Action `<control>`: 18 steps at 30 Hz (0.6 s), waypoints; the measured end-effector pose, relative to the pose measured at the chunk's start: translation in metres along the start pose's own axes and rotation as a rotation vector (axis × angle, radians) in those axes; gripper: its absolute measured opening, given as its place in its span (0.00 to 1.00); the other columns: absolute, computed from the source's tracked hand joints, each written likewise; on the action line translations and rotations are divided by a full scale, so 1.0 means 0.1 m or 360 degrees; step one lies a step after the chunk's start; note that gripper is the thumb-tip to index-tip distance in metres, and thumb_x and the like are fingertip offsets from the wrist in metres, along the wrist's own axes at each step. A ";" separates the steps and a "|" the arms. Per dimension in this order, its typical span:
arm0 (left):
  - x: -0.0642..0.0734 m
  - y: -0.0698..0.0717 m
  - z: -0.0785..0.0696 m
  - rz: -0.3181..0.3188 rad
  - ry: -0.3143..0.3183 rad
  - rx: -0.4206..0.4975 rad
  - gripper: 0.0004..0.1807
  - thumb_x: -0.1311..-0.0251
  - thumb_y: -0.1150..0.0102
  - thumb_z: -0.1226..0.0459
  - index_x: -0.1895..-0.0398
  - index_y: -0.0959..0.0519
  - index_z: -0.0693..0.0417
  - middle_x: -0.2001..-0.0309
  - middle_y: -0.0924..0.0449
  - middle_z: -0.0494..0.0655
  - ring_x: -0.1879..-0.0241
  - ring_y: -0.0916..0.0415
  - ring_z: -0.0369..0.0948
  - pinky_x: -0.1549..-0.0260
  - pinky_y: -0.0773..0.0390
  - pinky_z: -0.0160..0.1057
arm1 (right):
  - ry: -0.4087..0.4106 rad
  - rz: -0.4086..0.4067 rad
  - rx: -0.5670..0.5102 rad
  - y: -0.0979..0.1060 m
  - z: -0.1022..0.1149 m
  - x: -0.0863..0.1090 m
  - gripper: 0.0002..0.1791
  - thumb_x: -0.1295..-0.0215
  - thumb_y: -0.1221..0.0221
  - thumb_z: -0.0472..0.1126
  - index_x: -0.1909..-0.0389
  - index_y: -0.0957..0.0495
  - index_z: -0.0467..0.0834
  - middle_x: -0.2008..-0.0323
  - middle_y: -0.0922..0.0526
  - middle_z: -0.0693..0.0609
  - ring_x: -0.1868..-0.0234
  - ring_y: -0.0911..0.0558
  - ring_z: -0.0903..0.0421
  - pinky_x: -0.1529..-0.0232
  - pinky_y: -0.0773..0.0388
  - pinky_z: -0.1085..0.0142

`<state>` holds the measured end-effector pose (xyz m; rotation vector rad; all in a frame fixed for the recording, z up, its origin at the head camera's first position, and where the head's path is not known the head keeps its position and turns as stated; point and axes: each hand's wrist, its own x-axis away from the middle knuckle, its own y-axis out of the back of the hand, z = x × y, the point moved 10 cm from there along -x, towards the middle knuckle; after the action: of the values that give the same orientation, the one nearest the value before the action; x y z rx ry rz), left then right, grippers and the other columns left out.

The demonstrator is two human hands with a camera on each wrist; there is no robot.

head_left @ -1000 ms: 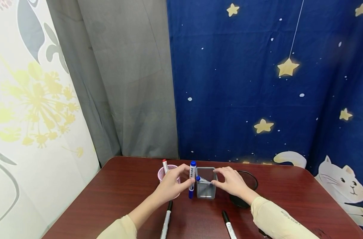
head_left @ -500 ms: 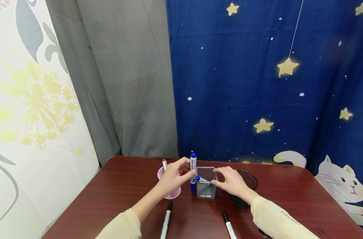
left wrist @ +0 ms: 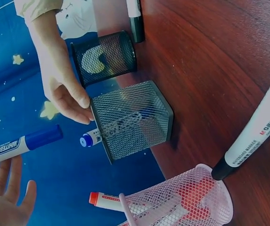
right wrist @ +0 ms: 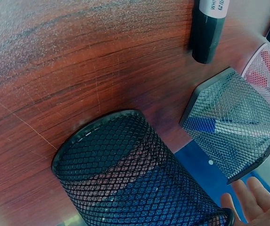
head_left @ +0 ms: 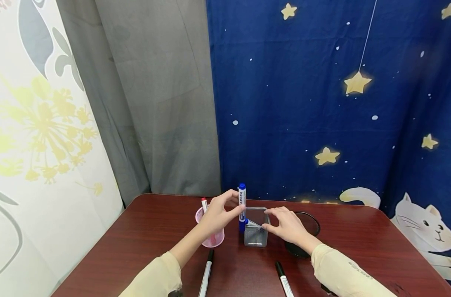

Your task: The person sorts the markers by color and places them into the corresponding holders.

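My left hand pinches a blue whiteboard marker between thumb and fingers. The marker stands upright in the air, just left of the grey square mesh pen holder. My right hand grips that holder's rim at its right side, with the thumb on the near face, and the holder stands on the table. Inside it another blue marker leans, its end poking over the rim. In the left wrist view, the held marker's blue end is apart from the holder.
A pink mesh cup with red markers stands left of the grey holder. A round black mesh cup stands to its right, behind my right wrist. Two black-capped markers lie on the front of the brown table.
My left hand has lifted the blue marker upward and moved it slightly right, toward the grey holder. The right hand and the holder have stayed in place.
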<state>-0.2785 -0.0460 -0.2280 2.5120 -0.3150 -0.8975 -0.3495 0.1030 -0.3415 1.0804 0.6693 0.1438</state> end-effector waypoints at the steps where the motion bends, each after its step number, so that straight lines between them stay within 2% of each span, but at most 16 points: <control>1: -0.01 0.00 0.00 -0.0005 -0.0002 0.0007 0.09 0.48 0.42 0.73 0.64 0.28 0.65 0.67 0.23 0.54 0.66 0.24 0.46 0.63 0.26 0.43 | -0.0001 0.0001 0.0000 0.00 0.00 0.00 0.24 0.51 0.37 0.52 0.55 0.23 0.44 0.57 0.22 0.51 0.53 0.28 0.51 0.54 0.34 0.52; 5: -0.04 0.00 -0.03 -0.0026 -0.0030 0.0008 0.08 0.49 0.42 0.74 0.65 0.28 0.65 0.68 0.23 0.55 0.67 0.24 0.48 0.63 0.27 0.48 | -0.0004 0.0004 0.0000 0.01 0.00 0.00 0.23 0.51 0.37 0.52 0.55 0.23 0.44 0.57 0.22 0.51 0.53 0.28 0.51 0.54 0.34 0.52; 9: -0.07 -0.01 -0.05 -0.0046 -0.0054 -0.0010 0.08 0.49 0.43 0.74 0.66 0.28 0.65 0.69 0.23 0.56 0.68 0.23 0.49 0.64 0.27 0.49 | -0.0007 0.0002 0.0003 0.01 0.00 0.00 0.23 0.51 0.37 0.53 0.55 0.23 0.45 0.57 0.22 0.51 0.53 0.28 0.52 0.55 0.34 0.52; 18: -0.14 -0.05 0.02 -0.0040 -0.0012 0.0051 0.09 0.48 0.43 0.73 0.64 0.28 0.66 0.69 0.23 0.55 0.68 0.23 0.47 0.64 0.27 0.47 | -0.0016 0.0009 0.0004 -0.02 -0.03 -0.01 0.23 0.51 0.38 0.54 0.55 0.23 0.46 0.57 0.23 0.52 0.53 0.29 0.53 0.55 0.34 0.53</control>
<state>-0.2900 -0.0372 -0.2247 2.5474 -0.3032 -0.9191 -0.3522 0.1035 -0.3436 1.0846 0.6576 0.1421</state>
